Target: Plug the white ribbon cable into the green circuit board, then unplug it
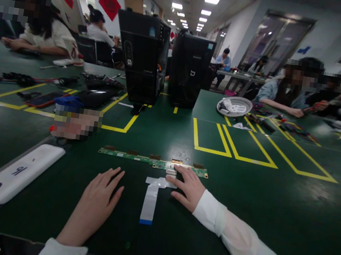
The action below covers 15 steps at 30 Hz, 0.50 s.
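Note:
A long, narrow green circuit board (139, 158) lies crosswise on the green table in front of me. Below its right half is a flat white ribbon cable (149, 202), bent near its top, with a blue strip at its lower end. My right hand (188, 188) rests with fingers spread over the right part of the board and the cable's upper end; its fingertips touch or nearly touch them. My left hand (99, 196) lies flat on the table, left of the cable, holding nothing. Fingers of both hands are apart.
A white device (17, 174) lies at the left. Two black computer towers (142, 58) stand at the back. A white basket (233, 106) with parts sits behind yellow tape outlines (212, 151). Cables and tools (95, 89) lie back left. Other people sit around nearby tables.

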Each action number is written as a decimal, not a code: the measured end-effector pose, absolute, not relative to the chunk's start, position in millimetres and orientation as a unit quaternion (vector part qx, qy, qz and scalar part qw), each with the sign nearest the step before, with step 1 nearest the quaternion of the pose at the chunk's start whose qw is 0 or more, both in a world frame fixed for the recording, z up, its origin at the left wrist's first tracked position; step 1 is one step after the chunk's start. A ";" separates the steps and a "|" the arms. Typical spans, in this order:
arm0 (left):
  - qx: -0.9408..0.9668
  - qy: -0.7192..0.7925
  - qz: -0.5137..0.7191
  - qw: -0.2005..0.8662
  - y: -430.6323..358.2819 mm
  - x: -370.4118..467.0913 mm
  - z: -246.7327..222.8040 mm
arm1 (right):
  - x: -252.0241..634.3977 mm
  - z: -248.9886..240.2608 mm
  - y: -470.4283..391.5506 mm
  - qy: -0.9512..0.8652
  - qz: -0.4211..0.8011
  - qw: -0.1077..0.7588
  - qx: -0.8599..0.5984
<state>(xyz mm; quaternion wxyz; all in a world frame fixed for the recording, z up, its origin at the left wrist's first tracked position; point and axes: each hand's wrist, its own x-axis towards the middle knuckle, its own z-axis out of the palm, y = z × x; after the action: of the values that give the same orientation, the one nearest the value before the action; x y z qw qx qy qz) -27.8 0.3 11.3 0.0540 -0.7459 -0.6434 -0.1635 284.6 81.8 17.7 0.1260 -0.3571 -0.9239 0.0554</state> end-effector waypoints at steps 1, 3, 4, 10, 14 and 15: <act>-0.745 -0.644 -0.163 0.054 0.2 -27.6 11.4 | 285.2 17.0 82.7 -0.925 0.057 0.125 -0.354; -0.745 -0.644 -0.164 0.057 0.3 -27.5 10.9 | 286.9 15.9 84.3 -0.928 0.059 0.123 -0.348; -0.745 -0.643 -0.165 0.060 0.4 -27.6 10.3 | 288.2 15.6 84.9 -0.929 0.060 0.121 -0.346; -0.750 -0.634 -0.168 0.080 1.8 -29.5 5.1 | 308.3 14.9 82.3 -0.931 0.069 0.120 -0.337; -0.753 -0.630 -0.171 0.083 2.5 -30.9 3.3 | 340.8 11.0 73.3 -0.925 0.061 0.145 -0.346; -0.754 -0.628 -0.171 0.084 2.7 -31.2 3.0 | 352.0 9.4 70.5 -0.922 0.058 0.154 -0.352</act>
<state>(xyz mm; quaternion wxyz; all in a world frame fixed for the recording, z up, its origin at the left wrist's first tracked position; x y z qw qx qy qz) -31.2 2.7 3.0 0.0837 -0.7544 -0.6282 -0.1711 352.0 70.5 9.4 0.1544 -0.3515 -0.9215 0.0582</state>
